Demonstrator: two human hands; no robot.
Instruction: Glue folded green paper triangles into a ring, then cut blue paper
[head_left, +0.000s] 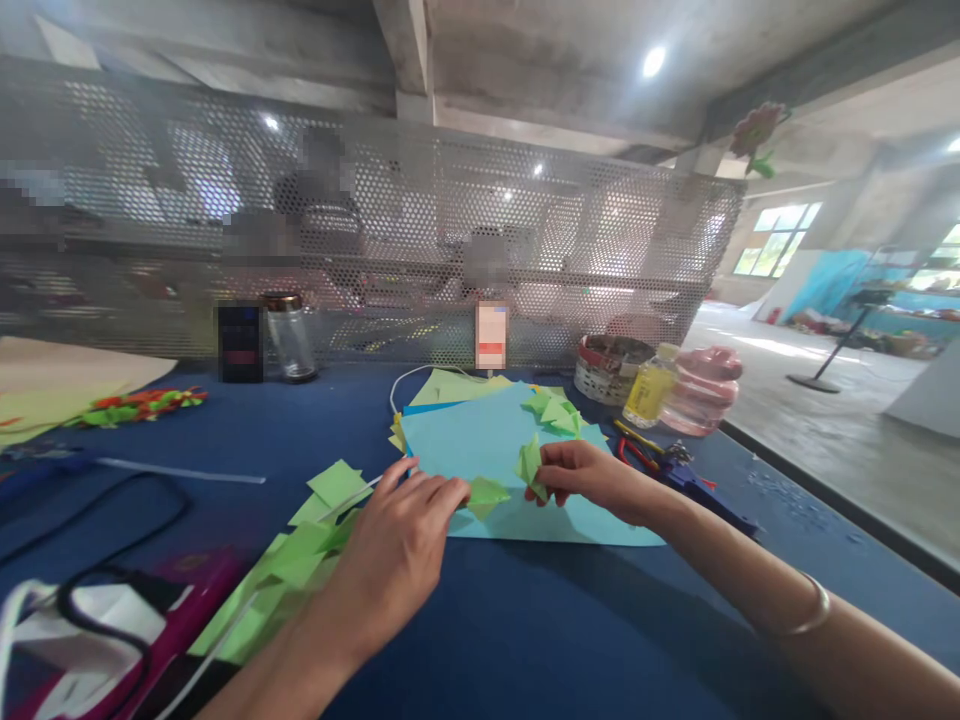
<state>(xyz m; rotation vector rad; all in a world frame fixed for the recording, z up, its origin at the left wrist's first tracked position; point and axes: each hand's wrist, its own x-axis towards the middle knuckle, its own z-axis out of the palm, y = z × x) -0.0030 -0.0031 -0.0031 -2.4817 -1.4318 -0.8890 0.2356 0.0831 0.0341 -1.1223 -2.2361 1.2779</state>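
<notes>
My left hand [401, 545] pinches a small folded green paper piece [486, 493] over a light blue paper sheet [480, 440] on the blue table. My right hand [581, 475] is closed on another folded green paper piece [531, 465], held just to the right of the first. The two pieces are a few centimetres apart. More folded green pieces [556, 410] lie on the sheet's far right corner. A bangle [814, 610] circles my right wrist.
Loose green paper squares [300, 550] lie at my left. A glass jar [290, 337], a woven basket [609, 367], a yellow bottle [651, 385], a pink container [705, 390] and a blue glue gun [694, 480] stand around. A perforated metal screen [375, 250] separates blurred people behind.
</notes>
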